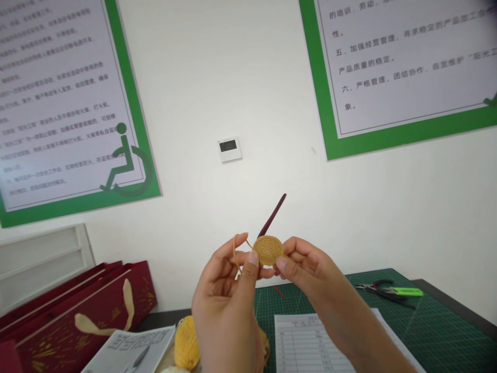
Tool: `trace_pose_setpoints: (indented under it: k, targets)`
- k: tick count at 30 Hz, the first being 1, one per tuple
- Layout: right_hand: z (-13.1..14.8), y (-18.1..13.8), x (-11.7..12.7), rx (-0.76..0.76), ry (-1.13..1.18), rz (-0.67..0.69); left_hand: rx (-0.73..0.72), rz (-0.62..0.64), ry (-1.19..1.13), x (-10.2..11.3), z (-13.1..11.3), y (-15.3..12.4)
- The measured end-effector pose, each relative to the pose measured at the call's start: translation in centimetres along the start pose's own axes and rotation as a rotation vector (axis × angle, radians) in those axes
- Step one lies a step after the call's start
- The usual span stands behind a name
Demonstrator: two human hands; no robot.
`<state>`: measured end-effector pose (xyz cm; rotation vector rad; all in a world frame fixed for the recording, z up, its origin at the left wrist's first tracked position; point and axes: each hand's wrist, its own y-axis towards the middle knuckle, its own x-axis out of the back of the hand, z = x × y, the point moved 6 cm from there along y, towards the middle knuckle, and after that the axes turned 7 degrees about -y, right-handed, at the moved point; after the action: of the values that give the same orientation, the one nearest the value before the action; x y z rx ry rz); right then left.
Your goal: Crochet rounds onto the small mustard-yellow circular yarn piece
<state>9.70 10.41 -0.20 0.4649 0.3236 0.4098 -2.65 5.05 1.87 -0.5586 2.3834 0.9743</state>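
Observation:
A small round crochet piece (268, 250) in mustard-tan yarn is held up in front of the wall, its ringed stitches facing me. My left hand (227, 290) pinches its left edge between thumb and fingers. A strand of the same yarn (235, 248) loops around the fingers of that hand. On the right edge, the thumb and fingers of my right hand (310, 267) are closed on the piece. A dark maroon crochet hook (272, 215) slants up and right from behind it. The hook's lower end is hidden, so I cannot tell which hand steadies it.
Below lies a green cutting mat (438, 321) with a printed sheet (306, 342), pliers (380, 287) and a bright green-handled tool (406, 291). A yellow yarn ball (187, 342), a booklet (130, 352) and dark red gift bags (89, 311) are at left. Behind is a wall with a thermostat (229, 149).

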Motion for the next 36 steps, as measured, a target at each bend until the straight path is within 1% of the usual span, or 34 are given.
trace_pose_setpoints:
  k: [3, 7, 11, 15, 18, 20, 25, 28, 31, 36]
  targets:
    - [0.2, 0.0, 0.3, 0.039, -0.025, -0.045, 0.002, 0.041, 0.042, 0.0, 0.0, 0.2]
    - [0.3, 0.2, 1.0, 0.075, -0.061, -0.118, 0.045, 0.168, 0.140, -0.5, 0.4, 0.6]
    - [0.6, 0.5, 1.7, 0.121, -0.110, -0.185, 0.168, 0.311, 0.148, -1.2, 1.2, 0.7]
    - [1.0, 0.2, 2.3, 0.149, -0.138, -0.250, 0.341, 0.480, 0.110, -2.2, 1.8, -0.3]
    - [1.2, 0.0, 2.4, 0.161, -0.172, -0.280, 0.442, 0.503, 0.089, -2.6, 1.9, -0.9]
    - [1.3, -0.1, 2.5, 0.167, -0.194, -0.296, 0.462, 0.496, 0.079, -2.6, 1.9, -1.1]
    - [1.4, 0.2, 2.8, 0.187, -0.230, -0.300, 0.415, 0.518, 0.107, -2.6, 2.1, -0.8]
    - [1.5, 0.2, 2.8, 0.199, -0.252, -0.262, 0.344, 0.536, 0.183, -2.6, 2.4, -0.4]
    - [1.7, 0.2, 2.5, 0.202, -0.212, -0.191, 0.230, 0.494, 0.275, -2.3, 2.2, -0.1]
    - [1.3, 0.0, 1.9, 0.069, -0.040, -0.105, 0.137, 0.395, 0.274, -2.2, 1.6, -0.2]
